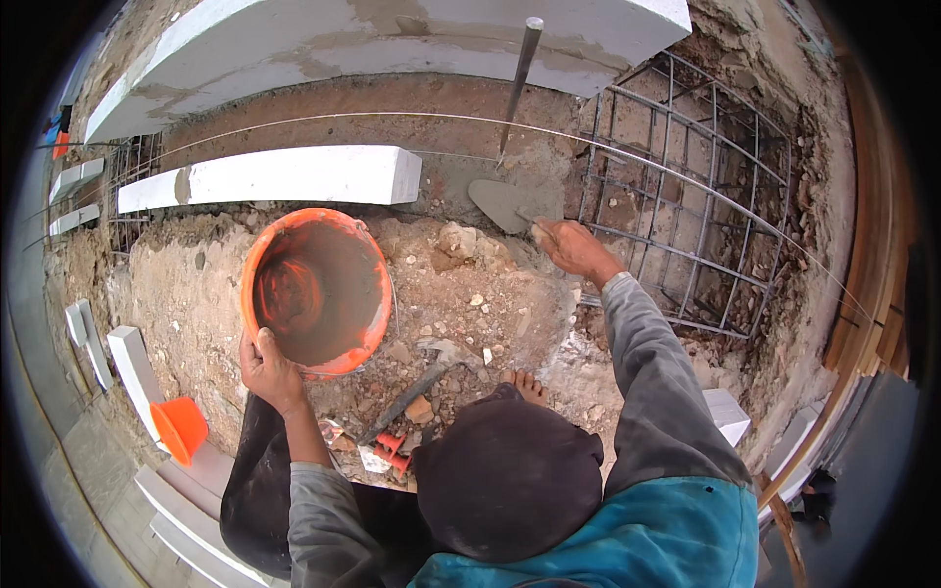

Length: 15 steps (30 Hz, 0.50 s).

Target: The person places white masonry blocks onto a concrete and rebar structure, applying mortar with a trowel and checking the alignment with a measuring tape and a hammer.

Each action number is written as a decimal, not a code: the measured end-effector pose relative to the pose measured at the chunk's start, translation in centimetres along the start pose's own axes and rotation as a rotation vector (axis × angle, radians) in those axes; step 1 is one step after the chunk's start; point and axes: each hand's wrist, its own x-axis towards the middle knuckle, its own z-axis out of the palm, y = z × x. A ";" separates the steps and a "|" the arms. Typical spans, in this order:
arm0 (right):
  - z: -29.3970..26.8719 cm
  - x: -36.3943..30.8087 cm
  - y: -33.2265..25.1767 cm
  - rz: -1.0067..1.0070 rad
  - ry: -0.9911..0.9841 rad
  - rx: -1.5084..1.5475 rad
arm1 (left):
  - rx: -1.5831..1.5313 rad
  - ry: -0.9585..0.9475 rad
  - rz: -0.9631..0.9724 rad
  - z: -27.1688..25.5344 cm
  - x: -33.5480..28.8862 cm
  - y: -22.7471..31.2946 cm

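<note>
With its fingers closed over the near rim, my left hand [272, 372] holds an orange bucket [374, 338], tilted so its mouth faces up at me. Grey mortar [338, 284] coats its inside. My right hand [578, 250] grips a trowel [502, 204] by its handle, which the fingers mostly hide. The trowel's grey blade lies over a bed of wet mortar [446, 186] in the trench. Just left of that bed, a row of white blocks [284, 176] ends.
A metal rod [522, 83] stands upright by a taut string [412, 116]. A rebar cage [691, 196] lies at right, a white block wall [323, 49] beyond. A hammer [407, 392] rests on rubble near my foot. Another orange container [179, 429] sits at left among loose white blocks [132, 367].
</note>
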 end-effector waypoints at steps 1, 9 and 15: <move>0.0 1.3 -0.4 0.057 -0.025 -0.042 | -0.013 -0.004 0.000 0.3 0.0 0.3; -0.4 -0.4 2.2 0.146 -0.022 -0.142 | -0.064 0.020 -0.060 -2.1 0.2 -0.7; 0.2 -1.1 -1.7 0.044 -0.027 -0.287 | -0.030 0.018 -0.145 -2.1 -0.2 0.2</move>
